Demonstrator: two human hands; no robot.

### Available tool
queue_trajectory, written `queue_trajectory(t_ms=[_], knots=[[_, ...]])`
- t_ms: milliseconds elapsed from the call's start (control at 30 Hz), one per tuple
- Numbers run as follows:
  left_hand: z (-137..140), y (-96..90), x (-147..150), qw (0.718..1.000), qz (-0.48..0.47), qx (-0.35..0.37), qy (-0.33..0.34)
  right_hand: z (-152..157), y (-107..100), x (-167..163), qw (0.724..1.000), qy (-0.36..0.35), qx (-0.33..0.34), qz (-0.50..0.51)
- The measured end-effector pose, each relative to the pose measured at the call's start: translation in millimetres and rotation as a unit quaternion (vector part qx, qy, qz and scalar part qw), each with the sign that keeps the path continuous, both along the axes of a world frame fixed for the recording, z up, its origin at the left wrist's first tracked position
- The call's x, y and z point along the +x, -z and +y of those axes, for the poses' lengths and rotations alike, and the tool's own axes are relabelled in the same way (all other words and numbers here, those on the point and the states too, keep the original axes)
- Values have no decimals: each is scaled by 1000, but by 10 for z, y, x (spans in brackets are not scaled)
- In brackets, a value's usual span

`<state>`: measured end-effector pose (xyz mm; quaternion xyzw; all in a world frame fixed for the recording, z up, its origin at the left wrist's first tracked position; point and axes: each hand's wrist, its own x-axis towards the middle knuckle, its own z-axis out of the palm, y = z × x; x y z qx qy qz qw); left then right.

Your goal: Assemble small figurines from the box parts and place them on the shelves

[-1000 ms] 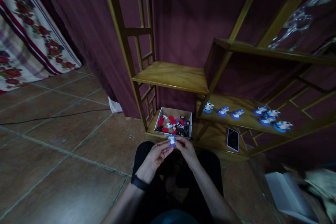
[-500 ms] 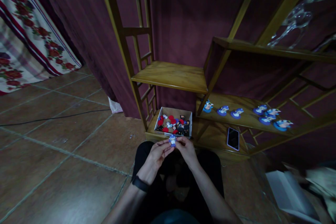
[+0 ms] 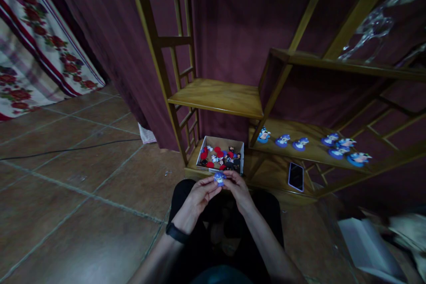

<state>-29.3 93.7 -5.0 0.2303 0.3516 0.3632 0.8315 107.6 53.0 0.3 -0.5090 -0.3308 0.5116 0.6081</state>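
Currently, the left hand (image 3: 199, 196) and right hand (image 3: 240, 191) pinch the purple figurine (image 3: 219, 179) between them. A slackened grip could drop it against the box (image 3: 228, 143).

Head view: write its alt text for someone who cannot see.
The left hand and right hand hold a small purple figurine near an open box of little items; a phone and more figurines rest on wooden shelving.

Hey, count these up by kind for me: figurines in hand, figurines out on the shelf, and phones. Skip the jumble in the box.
Purple figurine, between left hand and right hand: 1
Shelf figurines, one partly behind a post: 7
Phone: 1
Total: 9
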Motion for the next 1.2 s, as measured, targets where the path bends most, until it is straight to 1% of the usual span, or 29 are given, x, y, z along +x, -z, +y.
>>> queue_trajectory(t_ms=[400,533,700,867,1067,1200], knots=[[-1,-38,-21,999,39,13,-11,2,-9,-10,999,-13,-11,36],[-42,-84,-21,999,29,29,-19,-3,-22,-12,999,-21,9,33],[-98,-173,-31,996,10,88,-26,4,-56,-5,999,-19,42,-24],[-134,-251,-82,988,15,147,-36,-16,-115,14,993,-46,77,-77],[-142,-388,-145,974,71,209,-49,-37,-256,16,984,-83,105,-116],[-131,-466,-199,967,94,231,-48,-6,-303,1,981,-109,101,-123]])
